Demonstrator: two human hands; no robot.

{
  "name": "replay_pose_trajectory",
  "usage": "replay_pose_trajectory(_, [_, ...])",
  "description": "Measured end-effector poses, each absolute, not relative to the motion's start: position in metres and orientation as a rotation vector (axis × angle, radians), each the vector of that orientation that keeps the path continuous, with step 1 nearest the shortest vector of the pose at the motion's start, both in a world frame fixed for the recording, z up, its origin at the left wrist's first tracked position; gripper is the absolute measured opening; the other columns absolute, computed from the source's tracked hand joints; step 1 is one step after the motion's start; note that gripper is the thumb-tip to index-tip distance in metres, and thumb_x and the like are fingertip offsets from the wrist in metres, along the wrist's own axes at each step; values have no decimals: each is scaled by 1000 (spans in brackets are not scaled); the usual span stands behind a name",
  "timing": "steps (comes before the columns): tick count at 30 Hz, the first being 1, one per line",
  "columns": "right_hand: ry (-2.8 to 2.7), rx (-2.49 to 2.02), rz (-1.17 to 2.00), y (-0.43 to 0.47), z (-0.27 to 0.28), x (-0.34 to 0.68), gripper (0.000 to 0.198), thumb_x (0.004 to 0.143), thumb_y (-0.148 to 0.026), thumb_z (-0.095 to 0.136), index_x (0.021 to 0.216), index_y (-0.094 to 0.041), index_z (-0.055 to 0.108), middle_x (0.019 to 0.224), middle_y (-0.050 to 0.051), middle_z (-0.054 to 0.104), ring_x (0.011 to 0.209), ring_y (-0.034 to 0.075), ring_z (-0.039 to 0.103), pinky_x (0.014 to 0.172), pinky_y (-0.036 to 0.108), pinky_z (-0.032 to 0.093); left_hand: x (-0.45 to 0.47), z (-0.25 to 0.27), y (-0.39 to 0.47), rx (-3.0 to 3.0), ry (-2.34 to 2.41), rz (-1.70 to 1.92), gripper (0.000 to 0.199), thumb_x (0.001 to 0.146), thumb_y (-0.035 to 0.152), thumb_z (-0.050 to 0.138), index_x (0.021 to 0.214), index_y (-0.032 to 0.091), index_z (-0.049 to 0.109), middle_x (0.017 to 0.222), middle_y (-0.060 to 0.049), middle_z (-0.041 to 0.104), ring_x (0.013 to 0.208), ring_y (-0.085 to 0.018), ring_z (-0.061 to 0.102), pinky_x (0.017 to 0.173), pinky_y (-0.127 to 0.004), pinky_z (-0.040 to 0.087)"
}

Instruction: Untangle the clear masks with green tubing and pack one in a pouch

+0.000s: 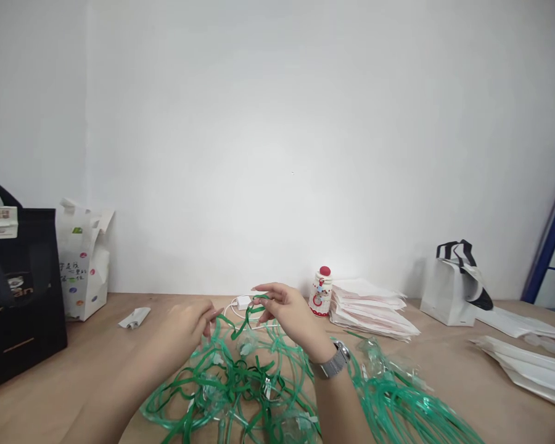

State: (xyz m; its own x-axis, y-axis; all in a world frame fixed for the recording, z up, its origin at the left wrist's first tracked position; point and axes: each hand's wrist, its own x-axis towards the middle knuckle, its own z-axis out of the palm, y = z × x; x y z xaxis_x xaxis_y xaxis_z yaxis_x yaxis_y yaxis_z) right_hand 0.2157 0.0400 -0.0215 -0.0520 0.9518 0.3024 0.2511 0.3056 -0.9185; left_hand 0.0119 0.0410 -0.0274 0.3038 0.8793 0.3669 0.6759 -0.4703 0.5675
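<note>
My left hand (206, 320) pinches one part of a green elastic strap (238, 332) between thumb and fingers. My right hand (283, 308) holds another part of the same strap, which loops slack between the two hands. Below the hands lies a tangle of clear oxygen masks (213, 394) with green straps and pale green tubing (160, 404). A clear mask (247, 342) sits just under the strap, partly hidden by it. A watch with a metal mesh band (333, 365) is on my right wrist.
At right lies a bundle of green tubing (411, 410) with clear masks. Behind it are stacked white paper packets (367, 308) and a red-topped bottle (320, 293). A black bag (21, 296) and a white bag (86, 265) stand left; another white bag (446, 293) stands right.
</note>
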Motion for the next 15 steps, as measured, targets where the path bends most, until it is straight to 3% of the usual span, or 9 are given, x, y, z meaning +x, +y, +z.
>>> replay_pose_trajectory(5, [-1557, -1127, 881, 38, -21, 212, 18, 76, -12, 51, 90, -12, 62, 67, 0, 65, 42, 7, 56, 46, 21, 48, 9, -30, 41, 2395, 1380, 927, 31, 85, 42, 39, 76, 25, 63, 67, -1, 66, 66, -21, 61, 61, -28, 40])
replay_pose_trajectory(8, [-1568, -1145, 889, 34, -20, 211, 19, 76, -18, 55, 91, -11, 63, 51, -3, 61, 31, 6, 45, 30, 16, 34, 12, -38, 48, 2442, 1372, 1096, 32, 86, 40, 37, 92, 24, 64, 93, -6, 66, 88, -24, 61, 75, -32, 45])
replay_pose_trajectory(11, [-1556, -1117, 895, 32, -19, 211, 23, 76, -23, 58, 95, -11, 63, 46, -4, 59, 29, 6, 42, 28, 16, 28, 18, -47, 56, 2445, 1395, 1271, 38, 84, 42, 41, 107, 19, 61, 123, -13, 52, 111, -28, 52, 93, -42, 41])
replay_pose_trajectory(15, [-1522, -962, 952, 27, -13, 213, 27, 75, -26, 61, 97, -12, 64, 57, -3, 62, 41, 8, 53, 44, 21, 45, 25, -49, 52, 2354, 1355, 1323, 49, 85, 46, 39, 123, 17, 52, 145, -14, 26, 122, -32, 44, 98, -48, 38])
